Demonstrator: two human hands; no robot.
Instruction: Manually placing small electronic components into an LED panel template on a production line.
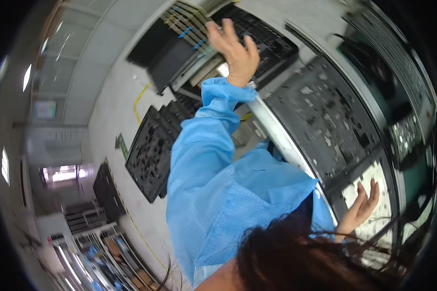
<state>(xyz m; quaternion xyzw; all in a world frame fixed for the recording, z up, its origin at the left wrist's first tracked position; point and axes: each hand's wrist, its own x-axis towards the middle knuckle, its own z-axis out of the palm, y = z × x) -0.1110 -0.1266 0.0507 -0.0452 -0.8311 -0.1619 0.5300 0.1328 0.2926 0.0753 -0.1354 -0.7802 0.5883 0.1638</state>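
Observation:
My left hand (241,60) is stretched out at the top with its fingers spread and nothing in them. It is over or beside a dark grid-like tray (272,41) and a rack of slats with blue clips (184,33); I cannot tell if it touches either. At the right, my right hand (360,209) is raised with its fingers apart, holding nothing, over a bright white panel (374,177). Between the hands lies a dark grey board (301,109) strewn with small dark and pale pieces. A loose blue sleeve (199,145) covers my left arm.
Black trays with many cutouts (153,153) stand on the pale floor at the left. A metal rail (286,128) runs along the worktop's near edge. Machine housings (393,53) line the far right. Shelving with mixed items (109,257) is at the lower left.

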